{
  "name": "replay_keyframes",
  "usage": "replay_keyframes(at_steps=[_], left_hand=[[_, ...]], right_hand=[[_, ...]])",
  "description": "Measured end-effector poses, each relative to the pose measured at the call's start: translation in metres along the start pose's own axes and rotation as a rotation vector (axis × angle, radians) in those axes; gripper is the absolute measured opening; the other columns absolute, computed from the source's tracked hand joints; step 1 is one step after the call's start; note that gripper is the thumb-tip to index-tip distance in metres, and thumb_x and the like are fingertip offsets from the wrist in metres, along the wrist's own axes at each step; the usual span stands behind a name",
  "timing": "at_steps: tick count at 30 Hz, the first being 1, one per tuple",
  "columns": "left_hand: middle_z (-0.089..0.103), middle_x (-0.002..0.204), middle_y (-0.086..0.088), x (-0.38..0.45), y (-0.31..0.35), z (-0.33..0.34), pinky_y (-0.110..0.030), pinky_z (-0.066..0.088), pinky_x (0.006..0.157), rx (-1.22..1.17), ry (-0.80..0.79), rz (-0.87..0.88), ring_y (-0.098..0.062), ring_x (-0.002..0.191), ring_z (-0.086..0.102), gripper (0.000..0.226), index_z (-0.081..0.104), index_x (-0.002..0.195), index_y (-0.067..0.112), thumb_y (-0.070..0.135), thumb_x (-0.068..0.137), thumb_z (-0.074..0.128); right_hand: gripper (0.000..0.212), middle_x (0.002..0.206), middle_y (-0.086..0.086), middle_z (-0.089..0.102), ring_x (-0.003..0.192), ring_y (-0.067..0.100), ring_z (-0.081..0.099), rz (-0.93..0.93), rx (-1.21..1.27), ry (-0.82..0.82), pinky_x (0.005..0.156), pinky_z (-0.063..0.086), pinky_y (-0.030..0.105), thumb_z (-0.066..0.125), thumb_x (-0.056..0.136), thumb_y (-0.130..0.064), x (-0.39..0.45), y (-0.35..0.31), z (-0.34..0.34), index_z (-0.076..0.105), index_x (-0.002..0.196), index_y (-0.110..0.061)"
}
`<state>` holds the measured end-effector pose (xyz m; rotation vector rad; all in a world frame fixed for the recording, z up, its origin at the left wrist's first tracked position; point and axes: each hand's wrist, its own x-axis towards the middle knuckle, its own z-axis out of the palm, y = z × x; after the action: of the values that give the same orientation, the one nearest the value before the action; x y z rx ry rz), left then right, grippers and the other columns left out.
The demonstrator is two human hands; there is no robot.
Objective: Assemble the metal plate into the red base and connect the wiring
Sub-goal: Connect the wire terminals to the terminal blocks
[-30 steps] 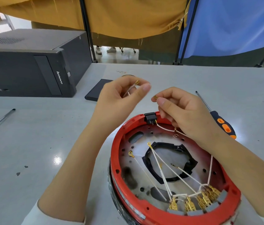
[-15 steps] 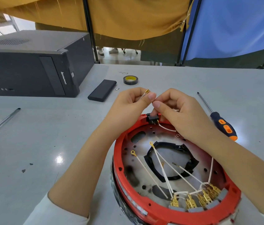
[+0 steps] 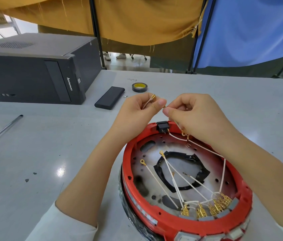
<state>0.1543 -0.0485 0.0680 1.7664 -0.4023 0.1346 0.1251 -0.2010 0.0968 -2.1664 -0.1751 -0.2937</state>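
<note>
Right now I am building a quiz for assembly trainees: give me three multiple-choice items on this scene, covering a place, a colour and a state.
1. Where does the tape roll lie?
A inside the base
B on the table beyond the hands
C on the computer case

2. What colour is the base rim?
A red
B blue
C grey

3. What is the left hand doing?
A resting flat
B gripping the screwdriver
C pinching a wire with a brass terminal

Key: B, it sits on the table near the black slab; A, the ring is plainly red; C, the terminal sticks up from its curled fingers.
</note>
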Motion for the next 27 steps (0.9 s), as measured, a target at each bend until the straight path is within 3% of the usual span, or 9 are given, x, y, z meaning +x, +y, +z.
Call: replay_keyframes(at_steps=[3,7,11,16,20,23,27], left_hand=[[0.057,0.06,0.02,0.003,-0.009,-0.006,-0.01,0.04,0.063,0.092,0.032,-0.069,0.006,0.062,0.053,0.029,0.072,0.091,0.023,0.045,0.096,0.053],[0.053,0.059,0.01,0.008,-0.023,-0.005,-0.031,0.043,0.067,0.393,-0.021,-0.178,-0.007,0.061,0.05,0.016,0.068,0.092,0.023,0.035,0.094,0.057],[0.069,0.089,-0.002,0.009,-0.026,-0.002,-0.02,0.042,0.068,0.385,-0.07,-0.208,-0.014,0.081,0.059,0.022,0.071,0.098,0.017,0.032,0.096,0.055],[0.066,0.086,0.008,0.011,-0.028,-0.003,-0.013,0.039,0.068,0.405,-0.093,-0.21,-0.001,0.077,0.055,0.025,0.072,0.098,0.018,0.031,0.098,0.05],[0.062,0.079,0.012,0.011,-0.029,-0.004,-0.013,0.038,0.066,0.425,-0.115,-0.205,0.0,0.074,0.053,0.029,0.073,0.097,0.017,0.033,0.099,0.048],[0.064,0.082,0.011,0.011,-0.029,-0.004,-0.016,0.04,0.07,0.422,-0.124,-0.222,-0.002,0.078,0.056,0.032,0.073,0.097,0.017,0.035,0.1,0.047],[0.07,0.094,-0.002,0.011,-0.029,-0.002,-0.023,0.044,0.074,0.428,-0.119,-0.233,-0.019,0.093,0.062,0.034,0.072,0.096,0.013,0.036,0.1,0.047]], right_hand=[[0.016,0.04,-0.008,0.052,0.033,0.003,0.044,0.128,-0.096,-0.162,0.038,0.034,0.016,0.067,0.081,-0.021,0.0,0.007,0.003,0.062,0.066,-0.019],[0.009,0.05,-0.006,0.061,0.038,0.004,0.052,0.153,-0.324,-0.186,0.037,0.035,0.012,0.063,0.077,-0.022,-0.003,0.022,0.014,0.062,0.067,-0.02],[0.009,0.051,-0.011,0.06,0.045,0.004,0.056,0.141,-0.317,-0.135,0.04,0.036,0.009,0.066,0.073,-0.023,-0.006,0.031,0.021,0.064,0.066,-0.019],[0.011,0.048,-0.016,0.058,0.045,-0.003,0.051,0.144,-0.332,-0.117,0.039,0.033,0.013,0.066,0.071,-0.025,-0.008,0.033,0.022,0.063,0.063,-0.018],[0.015,0.048,-0.023,0.055,0.048,-0.004,0.05,0.14,-0.347,-0.092,0.04,0.034,0.013,0.066,0.07,-0.025,-0.014,0.034,0.019,0.06,0.059,-0.016],[0.017,0.049,-0.01,0.058,0.049,0.006,0.053,0.132,-0.417,-0.082,0.044,0.036,0.023,0.065,0.071,-0.028,-0.017,0.032,0.019,0.06,0.06,-0.017],[0.022,0.057,0.003,0.058,0.06,0.022,0.057,0.058,-0.531,-0.051,0.053,0.043,0.03,0.061,0.075,-0.029,-0.015,0.031,0.025,0.058,0.062,-0.011]])
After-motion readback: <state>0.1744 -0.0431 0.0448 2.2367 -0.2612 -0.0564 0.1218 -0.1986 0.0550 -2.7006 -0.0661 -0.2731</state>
